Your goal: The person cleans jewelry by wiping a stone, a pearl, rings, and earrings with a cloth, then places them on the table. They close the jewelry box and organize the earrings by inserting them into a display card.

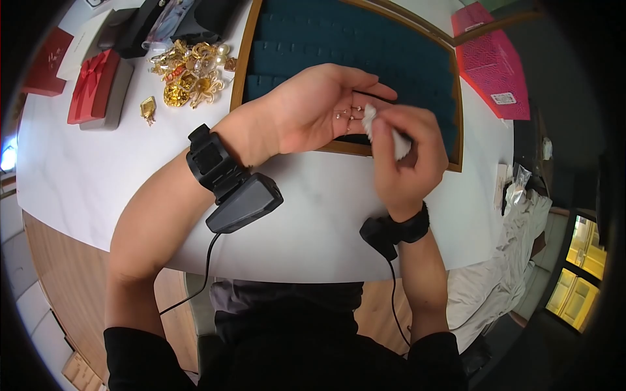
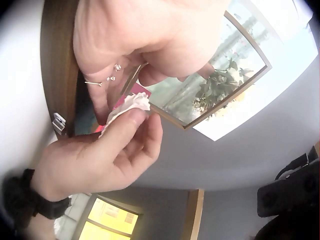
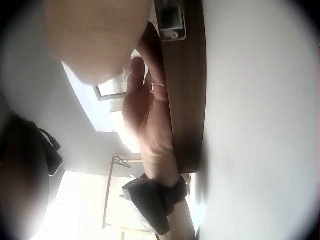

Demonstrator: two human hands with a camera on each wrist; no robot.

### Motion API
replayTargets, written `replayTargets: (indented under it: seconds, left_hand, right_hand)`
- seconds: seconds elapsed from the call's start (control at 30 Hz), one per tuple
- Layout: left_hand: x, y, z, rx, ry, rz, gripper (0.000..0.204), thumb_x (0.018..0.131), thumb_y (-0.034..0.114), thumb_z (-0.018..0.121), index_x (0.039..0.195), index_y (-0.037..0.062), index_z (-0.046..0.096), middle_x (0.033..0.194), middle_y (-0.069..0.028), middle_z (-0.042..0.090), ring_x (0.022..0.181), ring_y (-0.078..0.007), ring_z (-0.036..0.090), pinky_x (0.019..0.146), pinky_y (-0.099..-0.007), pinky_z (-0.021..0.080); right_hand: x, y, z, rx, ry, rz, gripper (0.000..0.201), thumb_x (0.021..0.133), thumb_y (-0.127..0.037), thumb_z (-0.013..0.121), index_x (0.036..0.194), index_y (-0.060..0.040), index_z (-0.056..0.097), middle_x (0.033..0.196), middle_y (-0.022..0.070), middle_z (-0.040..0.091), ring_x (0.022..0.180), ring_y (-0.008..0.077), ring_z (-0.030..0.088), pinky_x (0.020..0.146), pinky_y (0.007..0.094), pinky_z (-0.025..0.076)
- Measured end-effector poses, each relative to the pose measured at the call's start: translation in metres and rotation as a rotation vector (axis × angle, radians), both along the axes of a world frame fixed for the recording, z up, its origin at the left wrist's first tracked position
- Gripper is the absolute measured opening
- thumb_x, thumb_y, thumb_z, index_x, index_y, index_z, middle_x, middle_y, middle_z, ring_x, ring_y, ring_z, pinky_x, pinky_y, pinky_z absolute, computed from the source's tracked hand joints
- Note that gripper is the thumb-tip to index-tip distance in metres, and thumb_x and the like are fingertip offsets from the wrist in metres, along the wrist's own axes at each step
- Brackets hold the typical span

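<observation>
My left hand [image 1: 313,107] is held palm up above the near edge of a wooden-framed display case [image 1: 293,39] lined with dark teal padded rows. Across its fingers lie several small gold jewelry pieces [image 2: 117,67] with clear stones; a thin gold bar shows on one of them. From the right, my right hand [image 1: 417,153] pinches a crumpled white tissue [image 2: 131,106] between thumb and fingers. The tissue is right by the left fingertips, close to the jewelry. In the right wrist view the right hand's near part is blurred and covers much of the tissue.
A heap of gold and pearl jewelry [image 1: 195,75] lies left of the case, with one gold piece [image 1: 149,109] apart from it. A red box with a bow [image 1: 94,88] stands farther left. A pink packet [image 1: 492,62] lies to the right. A metal clasp [image 2: 59,123] is on the case's front.
</observation>
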State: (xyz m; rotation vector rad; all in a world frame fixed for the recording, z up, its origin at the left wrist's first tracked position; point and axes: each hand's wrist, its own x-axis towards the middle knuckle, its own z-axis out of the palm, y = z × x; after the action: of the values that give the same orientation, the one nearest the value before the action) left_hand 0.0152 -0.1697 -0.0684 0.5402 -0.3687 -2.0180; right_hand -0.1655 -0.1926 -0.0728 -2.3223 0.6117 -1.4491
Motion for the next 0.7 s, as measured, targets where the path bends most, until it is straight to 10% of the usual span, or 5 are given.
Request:
replayTargets:
  seconds: [0.5,0.7]
  left_hand:
    - [-0.01,0.009,0.014,0.01,-0.187,0.077,0.035,0.106,0.011,0.039,0.129,-0.01,0.056,0.1,-0.0085,0.068,0.082,-0.0119,0.067,0.08,-0.0229,0.058]
    - [-0.03,0.037,0.043,0.188,-0.103,0.284,0.032,0.105,0.008,0.041,0.127,-0.0101,0.056,0.102,-0.0117,0.069,0.097,-0.0165,0.07,0.087,-0.0252,0.059]
  right_hand:
    - [-0.002,-0.007,0.001,-0.205,0.231,0.044,0.027,0.075,0.007,0.077,0.096,-0.0075,0.069,0.096,0.0039,0.068,0.083,0.0234,0.065,0.069,0.0339,0.051]
    - [-0.008,0.0,0.006,-0.176,-0.107,-0.058,0.026,0.081,0.011,0.073,0.1,-0.0051,0.067,0.1,0.0083,0.068,0.084,0.0238,0.065,0.072,0.0318,0.055]
